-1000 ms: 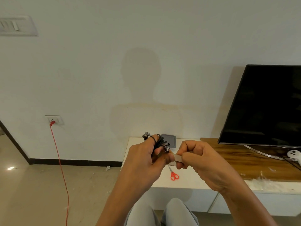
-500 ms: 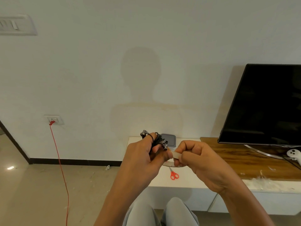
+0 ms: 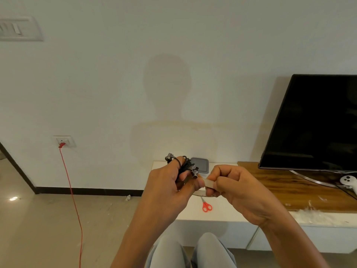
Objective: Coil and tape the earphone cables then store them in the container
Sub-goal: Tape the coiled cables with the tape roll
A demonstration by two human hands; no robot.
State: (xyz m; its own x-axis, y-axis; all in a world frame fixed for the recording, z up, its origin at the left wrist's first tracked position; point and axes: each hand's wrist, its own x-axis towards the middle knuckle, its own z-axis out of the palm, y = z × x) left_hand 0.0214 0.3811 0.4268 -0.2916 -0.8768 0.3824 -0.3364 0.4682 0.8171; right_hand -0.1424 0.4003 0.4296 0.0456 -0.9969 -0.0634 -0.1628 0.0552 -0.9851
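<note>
My left hand [image 3: 170,187] grips a coiled black earphone cable [image 3: 184,165], with metal earbuds sticking out at the top left and by my thumb. My right hand [image 3: 233,187] pinches a strip of pale tape [image 3: 209,183] that runs from my left thumb; a curved stretch of tape hangs below the hands. The grey lidded container [image 3: 201,165] sits on the white cabinet top [image 3: 222,211] by the wall, partly hidden behind my left hand.
Red-handled scissors [image 3: 206,205] lie on the white cabinet below my hands. A black TV [image 3: 316,120] stands on the wooden top at the right, with a white controller [image 3: 348,180] beside it. A red cable [image 3: 73,200] hangs from a wall socket at left.
Both hands have shifted slightly. More tape strip now shows between my left thumb and my right fingers.
</note>
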